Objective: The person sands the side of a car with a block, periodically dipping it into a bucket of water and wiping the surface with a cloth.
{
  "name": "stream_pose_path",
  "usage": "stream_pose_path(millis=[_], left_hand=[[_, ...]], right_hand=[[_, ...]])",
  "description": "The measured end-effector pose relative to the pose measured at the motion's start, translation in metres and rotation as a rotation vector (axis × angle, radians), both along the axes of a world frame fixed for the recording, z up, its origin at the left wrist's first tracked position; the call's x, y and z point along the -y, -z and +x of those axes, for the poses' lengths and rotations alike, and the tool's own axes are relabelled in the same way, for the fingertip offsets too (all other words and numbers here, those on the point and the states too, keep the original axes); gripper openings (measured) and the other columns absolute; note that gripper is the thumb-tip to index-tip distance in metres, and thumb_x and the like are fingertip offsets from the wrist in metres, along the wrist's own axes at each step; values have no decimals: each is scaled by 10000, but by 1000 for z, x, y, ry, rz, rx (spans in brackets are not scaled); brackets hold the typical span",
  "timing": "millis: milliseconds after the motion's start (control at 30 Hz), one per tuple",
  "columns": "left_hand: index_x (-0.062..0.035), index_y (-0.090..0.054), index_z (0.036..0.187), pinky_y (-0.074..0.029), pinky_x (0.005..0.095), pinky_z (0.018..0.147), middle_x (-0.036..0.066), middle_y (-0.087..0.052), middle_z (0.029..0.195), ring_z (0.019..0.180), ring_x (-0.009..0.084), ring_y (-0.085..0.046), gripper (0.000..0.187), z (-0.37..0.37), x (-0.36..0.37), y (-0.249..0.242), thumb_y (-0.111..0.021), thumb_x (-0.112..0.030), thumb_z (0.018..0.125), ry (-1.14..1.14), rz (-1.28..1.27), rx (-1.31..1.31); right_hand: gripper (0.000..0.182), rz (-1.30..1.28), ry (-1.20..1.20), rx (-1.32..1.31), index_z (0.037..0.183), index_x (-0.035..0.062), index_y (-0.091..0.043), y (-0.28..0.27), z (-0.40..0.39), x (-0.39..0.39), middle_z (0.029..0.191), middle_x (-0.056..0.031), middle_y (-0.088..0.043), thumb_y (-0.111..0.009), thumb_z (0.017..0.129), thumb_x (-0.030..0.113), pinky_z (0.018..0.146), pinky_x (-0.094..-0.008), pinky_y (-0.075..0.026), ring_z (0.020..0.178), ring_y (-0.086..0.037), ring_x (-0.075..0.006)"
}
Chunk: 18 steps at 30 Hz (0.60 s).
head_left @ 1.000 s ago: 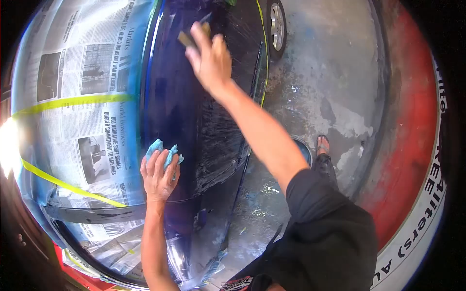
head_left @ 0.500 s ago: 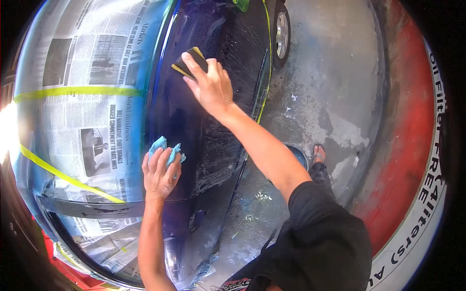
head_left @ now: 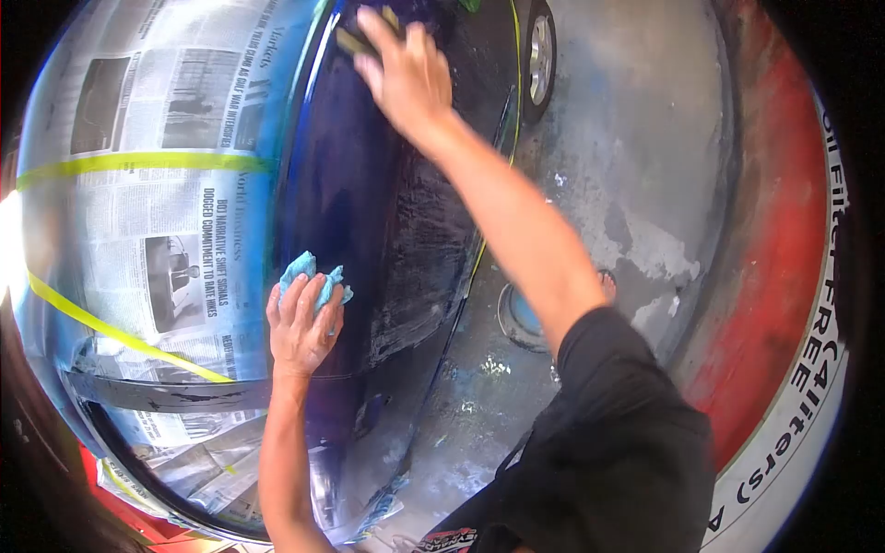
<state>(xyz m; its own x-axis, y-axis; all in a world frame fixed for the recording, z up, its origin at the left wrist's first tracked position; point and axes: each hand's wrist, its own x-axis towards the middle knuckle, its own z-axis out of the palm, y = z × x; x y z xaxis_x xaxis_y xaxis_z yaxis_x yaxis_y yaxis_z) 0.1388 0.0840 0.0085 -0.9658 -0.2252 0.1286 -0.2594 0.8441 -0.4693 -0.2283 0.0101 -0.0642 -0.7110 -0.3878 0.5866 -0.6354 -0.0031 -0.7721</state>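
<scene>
stained grey concrete floor (head_left: 636, 138), curved red band (head_left: 779, 276), bright light at left

Stained grey floor (head_left: 636, 120) with, apparently, a bucket (head_left: 504, 319)

Blue cloth (head_left: 316, 282), dark purple panel (head_left: 336, 198).

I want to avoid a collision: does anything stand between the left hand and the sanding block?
Only the blue cloth in the left hand; beyond it, nothing visible stands on the dark blue car panel up to the sanding block in the right hand.
</scene>
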Motion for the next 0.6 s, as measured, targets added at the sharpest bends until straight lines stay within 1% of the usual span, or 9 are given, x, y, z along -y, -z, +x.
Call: stream_pose_path(millis=[100, 133, 300, 333, 433, 500, 533, 567, 600], left_hand=[[-259, -761, 1221, -385, 527, 1186, 14, -641, 1414, 1383, 258, -552, 410, -2, 0, 1, -837, -177, 826, -7, -10, 2], [-262, -763, 1209, -389, 524, 1185, 4, -644, 1405, 1376, 248, -558, 397, -3, -1, -1, -837, -182, 827, -12, -11, 4], [-258, -766, 1195, -393, 519, 1181, -1, -650, 1394, 1368, 239, -564, 388, -6, -1, -2, -841, -179, 824, -11, -31, -10], [-255, -766, 1196, -394, 519, 1180, 1, -650, 1395, 1368, 239, -564, 388, -6, -1, -1, -841, -178, 823, -7, -29, -14], [-251, -766, 1201, -400, 519, 1172, 5, -651, 1398, 1365, 244, -565, 393, -6, 0, -2, -840, -177, 823, -4, -24, 4], [-251, -766, 1205, -405, 520, 1166, 5, -653, 1397, 1364, 246, -566, 397, -6, 0, -1, -840, -178, 822, -6, -14, -9], [-249, -767, 1215, -410, 524, 1163, 10, -655, 1399, 1363, 250, -569, 410, -5, -1, -1, -841, -176, 818, -12, -7, -3], [-248, -766, 1217, -410, 524, 1164, 11, -655, 1400, 1362, 252, -569, 412, -4, -1, -2, -841, -175, 818, -8, -7, 0], [-247, -766, 1218, -410, 525, 1164, 13, -655, 1400, 1362, 253, -570, 414, -3, -1, -1, -841, -175, 818, -2, -11, -3]], right_hand=[[600, 67, 19, 170, 1572, 242, -491, -31, -32, 17, 1260, -266, -639, -702, 1012, 267, 935, -558, -548, 1110, -665, -447], [607, -35, 101, 164, 1482, 256, -533, -25, -21, 22, 1109, -274, -645, -796, 935, 256, 859, -567, -555, 1064, -672, -445], [732, -131, -90, -3, 1550, 301, -546, 49, 65, -35, 1143, -226, -635, -848, 884, 315, 855, -521, -588, 1001, -676, -435], [703, -119, -51, -50, 1534, 351, -540, 48, 50, -34, 1186, -223, -622, -838, 898, 333, 819, -505, -567, 987, -675, -383], [716, -72, 20, 10, 1556, 343, -504, 29, -18, 6, 1189, -236, -627, -819, 914, 320, 845, -533, -570, 1021, -679, -422], [614, 15, -13, 194, 1571, 226, -493, 3, -29, 4, 1223, -256, -637, -716, 1003, 283, 922, -543, -557, 1081, -671, -444], [629, 17, 52, 212, 1571, 228, -494, 5, -24, 10, 1179, -244, -633, -731, 992, 290, 909, -531, -562, 1067, -672, -440], [717, 8, 68, 282, 1565, 349, -487, 10, -9, 10, 1173, -236, -622, -808, 925, 314, 863, -550, -570, 1029, -678, -439], [713, -48, 66, 225, 1561, 349, -493, 18, 12, -2, 1167, -233, -621, -810, 923, 317, 868, -549, -573, 1031, -679, -439]])
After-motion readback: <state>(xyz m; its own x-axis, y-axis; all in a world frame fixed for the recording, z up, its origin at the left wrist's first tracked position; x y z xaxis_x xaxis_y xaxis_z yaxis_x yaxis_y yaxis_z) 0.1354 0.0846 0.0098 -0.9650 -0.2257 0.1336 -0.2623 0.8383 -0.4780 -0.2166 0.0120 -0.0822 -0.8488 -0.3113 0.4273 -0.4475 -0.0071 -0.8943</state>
